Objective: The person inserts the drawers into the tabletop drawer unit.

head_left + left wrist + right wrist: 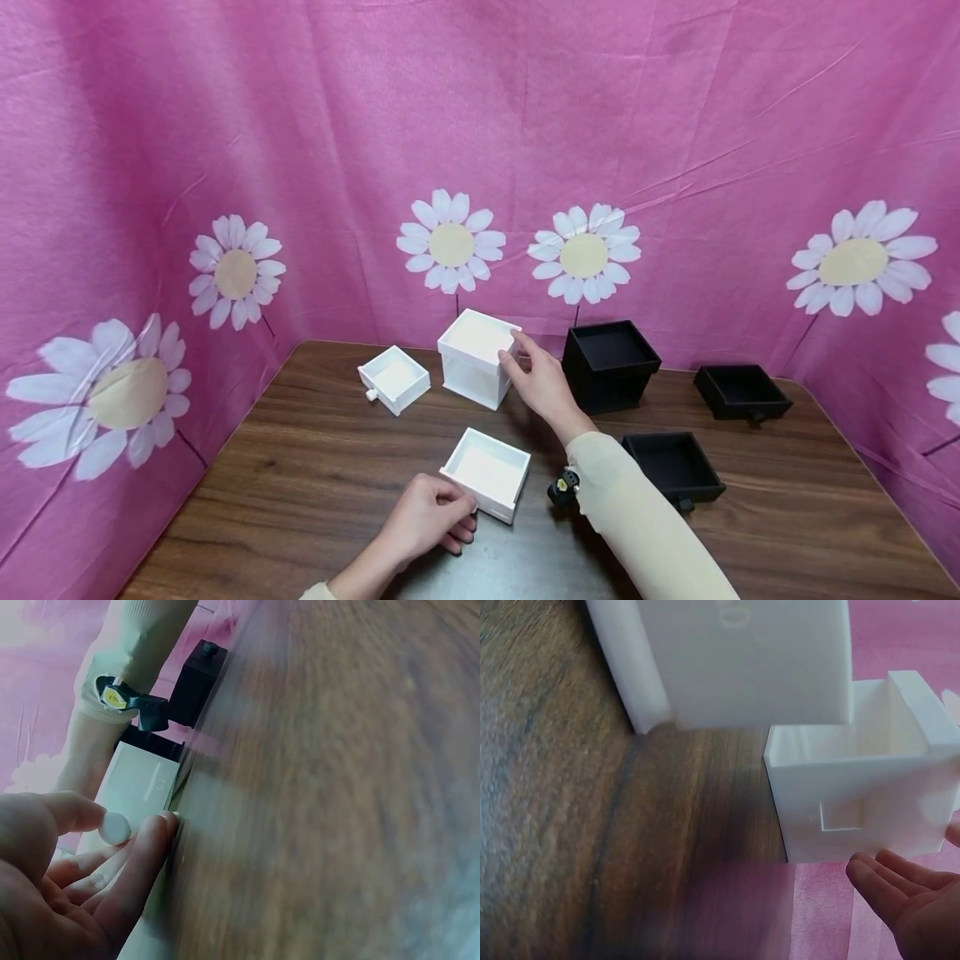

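My left hand (427,518) is at the near left corner of a white drawer (491,468), and pinches its round white knob (115,829). Behind that drawer stands an open-fronted white box (474,379). The right hand (542,385) rests its fingers against the box's right side and top edge. In the right wrist view its straight fingers (889,889) lie along the box's side wall, below a small square recess. The white drawer's lettered side (750,667) fills the top of that view, apart from the box.
A second white drawer (395,377) lies left of the white box. On the right stand a black box (611,367) and two black drawers, one at the back (742,392) and one nearer (672,467), beside the right sleeve (637,508). A pink curtain (525,125) hangs behind the wooden table (300,475).
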The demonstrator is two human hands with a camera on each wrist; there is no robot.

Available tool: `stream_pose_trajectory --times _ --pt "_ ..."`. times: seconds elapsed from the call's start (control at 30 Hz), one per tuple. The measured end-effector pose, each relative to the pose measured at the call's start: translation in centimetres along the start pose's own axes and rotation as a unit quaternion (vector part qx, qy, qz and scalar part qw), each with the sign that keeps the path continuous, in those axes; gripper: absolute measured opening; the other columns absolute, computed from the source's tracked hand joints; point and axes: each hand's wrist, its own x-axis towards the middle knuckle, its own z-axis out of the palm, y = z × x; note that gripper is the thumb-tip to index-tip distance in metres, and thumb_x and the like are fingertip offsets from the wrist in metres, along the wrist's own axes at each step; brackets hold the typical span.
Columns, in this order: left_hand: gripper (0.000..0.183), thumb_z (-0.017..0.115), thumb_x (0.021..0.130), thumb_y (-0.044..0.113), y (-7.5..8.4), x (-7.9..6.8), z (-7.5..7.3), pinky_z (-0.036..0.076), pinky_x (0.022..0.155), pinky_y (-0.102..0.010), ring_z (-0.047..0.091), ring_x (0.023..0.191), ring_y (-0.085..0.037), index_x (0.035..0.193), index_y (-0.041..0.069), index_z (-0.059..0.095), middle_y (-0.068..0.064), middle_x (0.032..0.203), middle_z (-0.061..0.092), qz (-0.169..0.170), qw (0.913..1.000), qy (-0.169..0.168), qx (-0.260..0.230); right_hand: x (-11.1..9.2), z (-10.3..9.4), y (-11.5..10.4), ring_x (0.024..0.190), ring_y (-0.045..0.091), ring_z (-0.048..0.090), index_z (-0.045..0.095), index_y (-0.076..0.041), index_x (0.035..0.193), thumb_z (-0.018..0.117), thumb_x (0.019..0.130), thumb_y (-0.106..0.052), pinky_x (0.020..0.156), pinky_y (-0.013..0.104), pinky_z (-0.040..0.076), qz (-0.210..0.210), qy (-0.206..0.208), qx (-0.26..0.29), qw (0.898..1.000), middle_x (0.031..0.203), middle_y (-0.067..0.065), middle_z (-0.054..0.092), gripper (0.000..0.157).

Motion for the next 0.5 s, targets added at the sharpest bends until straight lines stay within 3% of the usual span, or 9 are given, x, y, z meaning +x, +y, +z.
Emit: stream_pose_trajectory --times 0.23,0.5 --pt "0.03 0.067 0.103 0.011 -0.2 -0.1 -0.8 0.065 0.057 -0.034 0.078 0.072 -0.02 0.102 -0.018 0.072 -0.024 0.085 0.078 -0.002 0.9996 0.004 -0.028 0.0 -0.1 0.0 0.129 0.038 0.07 0.05 -0.02 0.162 0.063 0.108 -0.045 0.107 0.054 0.059 0.001 -0.005 0.001 1.0 0.146 0.023 0.065 0.061" --pt "0.027 0.064 0.104 0.011 -0.5 0.2 -1.4 0.065 0.061 -0.031 0.078 0.074 -0.016 0.103 -0.016 0.07 -0.023 0.091 0.08 -0.014 0.9983 0.002 -0.056 0.0 -0.1 -0.1 0.128 0.039 0.07 0.051 -0.019 0.162 0.064 0.108 -0.045 0.107 0.054 0.059 0.001 -0.001 0.002 1.0 0.146 0.023 0.065 0.061"
